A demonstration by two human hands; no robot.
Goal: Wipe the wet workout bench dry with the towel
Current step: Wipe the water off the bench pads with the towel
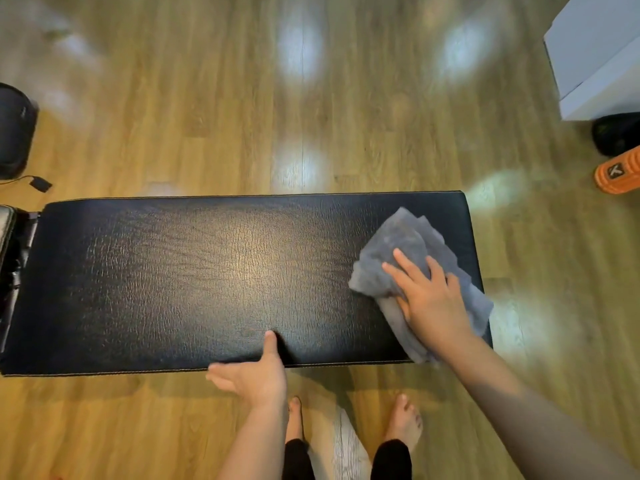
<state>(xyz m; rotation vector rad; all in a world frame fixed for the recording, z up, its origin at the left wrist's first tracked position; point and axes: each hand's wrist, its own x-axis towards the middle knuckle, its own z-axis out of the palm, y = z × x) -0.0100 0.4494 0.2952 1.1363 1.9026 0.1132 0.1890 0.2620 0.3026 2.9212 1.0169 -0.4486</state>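
While I looked down through the head camera, the black padded bench, my desk [194, 271] for this job, lay crosswise on the wooden floor [311, 98], its long axis running from 9 o'clock to 3 o'clock. My right hand [429, 299] was pressed flat on the grey towel [398, 251], its fingers [405, 261] spread wide over the bunched cloth rather than gripping it. The towel sat at the 3 o'clock end of the pad, crumpled, with one corner draped over the near edge. My left hand [252, 375] rested at the near edge around 6 o'clock, open, thumb up on the pad and the other fingers pointing toward 9 o'clock along the stitched side. The leather surface shone under a light reflection near its middle; I could not tell whether any wet patches were on it. My bare feet [403, 420] stood on the floor just below the bench. An orange foam roller [616, 174] lay toward 2 o'clock, beside a white box [595, 57], well apart from the bench.
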